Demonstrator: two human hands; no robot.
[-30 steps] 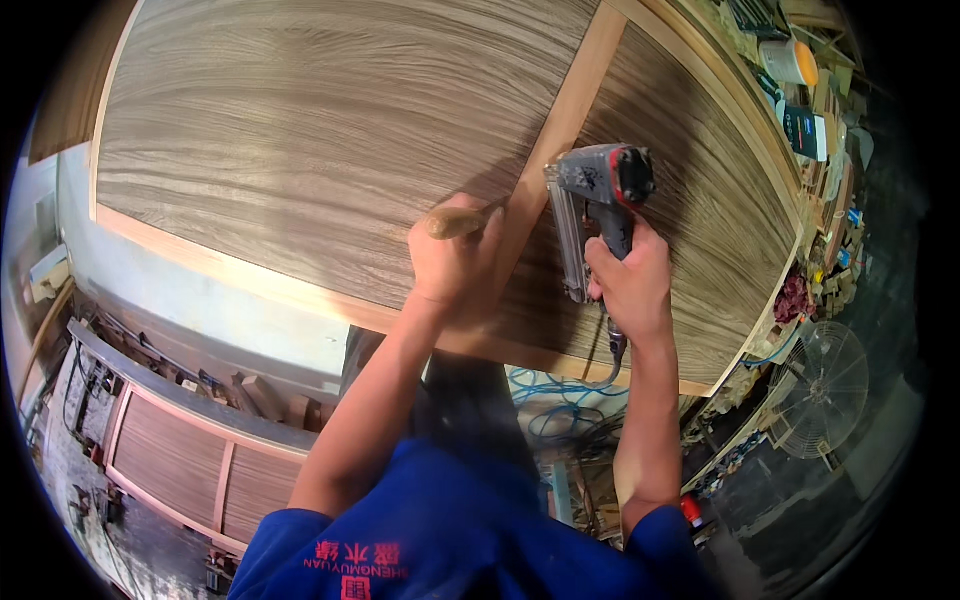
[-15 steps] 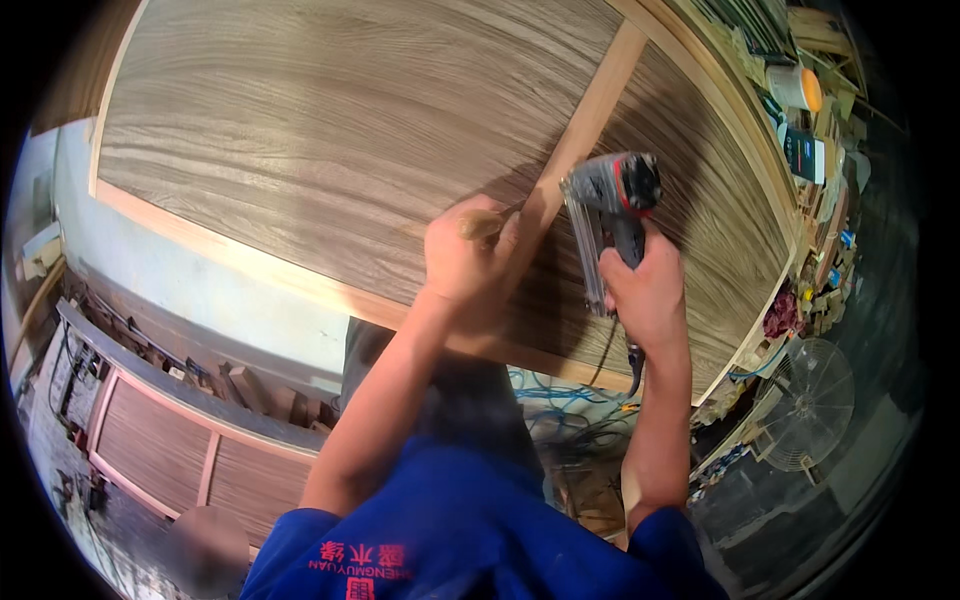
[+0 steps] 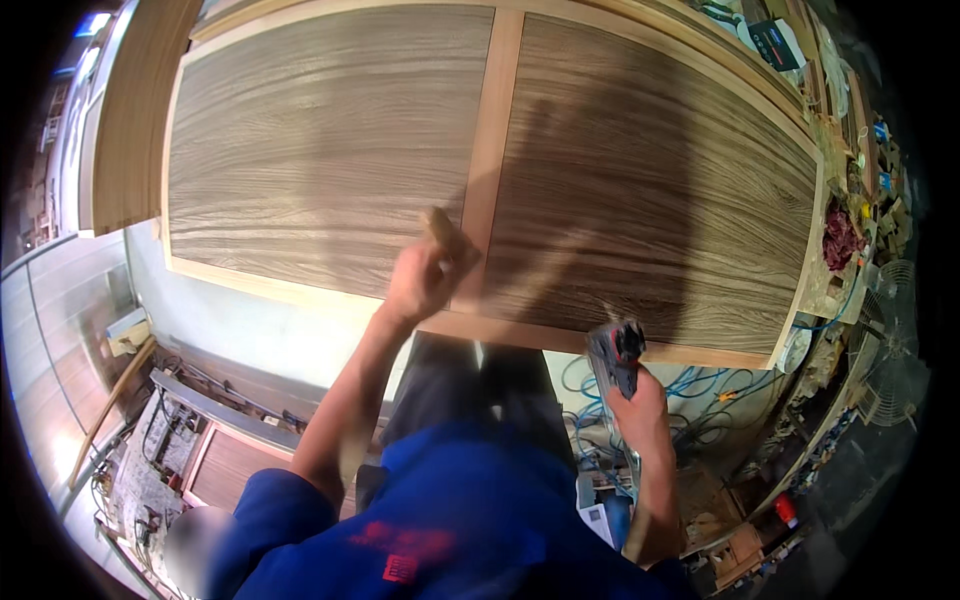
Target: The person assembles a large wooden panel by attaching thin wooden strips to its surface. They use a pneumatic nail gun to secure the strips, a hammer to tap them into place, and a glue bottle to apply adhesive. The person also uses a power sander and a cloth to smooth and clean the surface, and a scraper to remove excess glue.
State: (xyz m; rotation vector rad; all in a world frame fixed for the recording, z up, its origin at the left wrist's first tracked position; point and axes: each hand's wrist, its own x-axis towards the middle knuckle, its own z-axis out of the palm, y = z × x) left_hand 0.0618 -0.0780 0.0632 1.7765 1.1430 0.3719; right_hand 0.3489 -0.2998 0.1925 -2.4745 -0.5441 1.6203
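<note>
A large wood-veneer panel (image 3: 330,150) with a pale frame and a pale centre strip (image 3: 492,130) lies in front of me. My left hand (image 3: 420,282) is over its near edge beside the centre strip, closed on a small wooden piece (image 3: 440,228) that sticks up from the fingers. My right hand (image 3: 640,400) is off the panel, just below its near edge, gripping a dark nail gun (image 3: 615,352) with red parts. The gun points toward the panel's near rail (image 3: 700,352) without touching it.
Blue hoses (image 3: 690,390) coil on the floor under the panel's near edge. Tools and clutter line a bench on the right (image 3: 850,180), with a fan (image 3: 885,350) beyond it. Smaller framed panels (image 3: 230,465) lie lower left.
The nail gun has come off the panel face and dropped with my right hand below the near edge. My left hand has lifted with the wooden piece. The view has shifted.
</note>
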